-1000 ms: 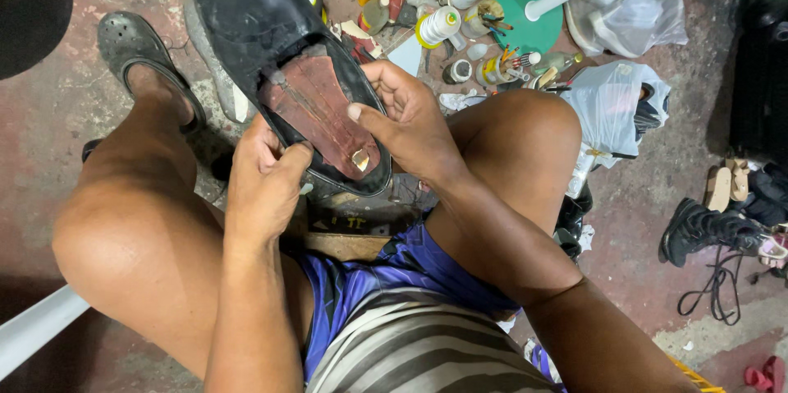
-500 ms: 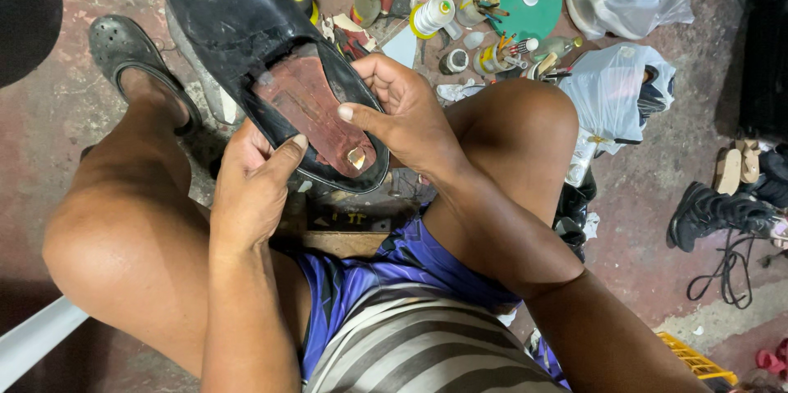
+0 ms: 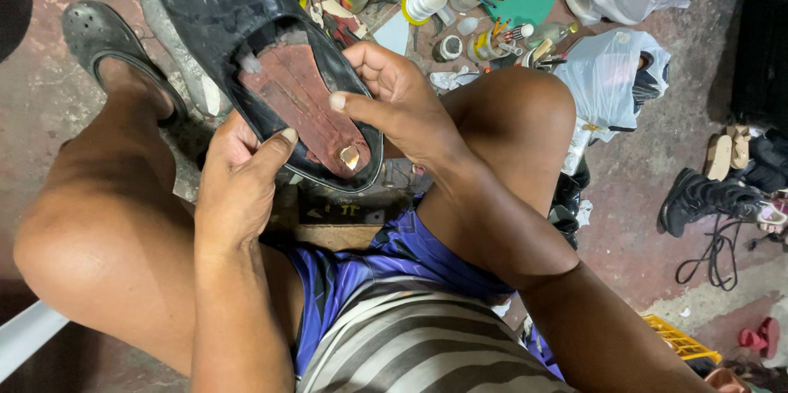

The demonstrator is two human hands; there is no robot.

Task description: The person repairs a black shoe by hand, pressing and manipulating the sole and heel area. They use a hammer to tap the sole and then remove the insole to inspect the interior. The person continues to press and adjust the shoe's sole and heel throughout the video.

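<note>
The black shoe (image 3: 246, 48) is held up over the person's knees, with its inside facing the camera. Its long line runs from the top left down to the lower right. The heel end is low, near the person's lap, and the toe end goes off the top edge, so the tip is cut off.

The shoe is dark and shiny outside. Inside lies a worn reddish-brown insole (image 3: 300, 105) with rough, scratched patches. A small gold-coloured bit (image 3: 350, 156) sits near the heel; what it is cannot be made out.

The left hand (image 3: 238, 183) grips the shoe's near side, fingers curled under it and thumb on the rim. The right hand (image 3: 394, 101) holds the other side, its thumb pressed flat on the insole.

Behind, on the floor (image 3: 640, 220), lie spools, bottles and bags, too jumbled to tell apart.
</note>
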